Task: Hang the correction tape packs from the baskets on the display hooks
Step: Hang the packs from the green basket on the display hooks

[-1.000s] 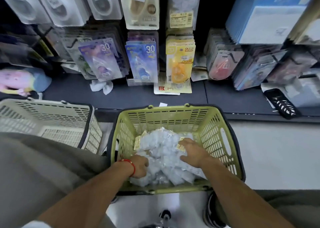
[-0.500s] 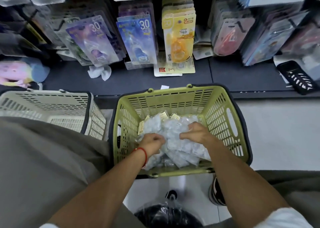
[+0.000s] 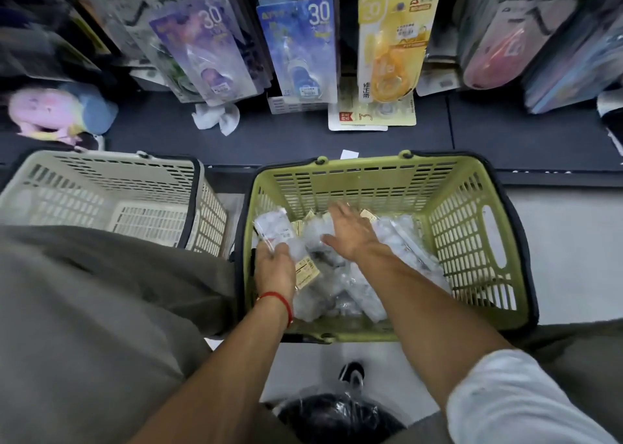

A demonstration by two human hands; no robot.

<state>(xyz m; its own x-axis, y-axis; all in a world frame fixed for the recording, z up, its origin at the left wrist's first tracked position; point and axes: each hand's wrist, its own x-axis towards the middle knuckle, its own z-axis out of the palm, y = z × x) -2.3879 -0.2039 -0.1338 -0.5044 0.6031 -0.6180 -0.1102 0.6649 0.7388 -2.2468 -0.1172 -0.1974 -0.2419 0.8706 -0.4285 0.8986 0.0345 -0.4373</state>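
Note:
A green basket on the floor holds a heap of clear correction tape packs. My left hand grips one clear pack at the basket's left side, lifted a little above the heap. Over the middle of the heap, my right hand is spread flat with straight fingers and holds nothing. Above the basket, purple, blue and yellow correction tape packs hang on the display hooks.
A cream basket stands left of the green one. On the dark shelf lie a crumpled white tissue, a plush toy and flat cards. A black plastic bag sits near my feet.
My left hand has pulled one pack up out of the heap. My right hand let go of the packs and opened flat, moving toward the basket's far side. The view tilted down.

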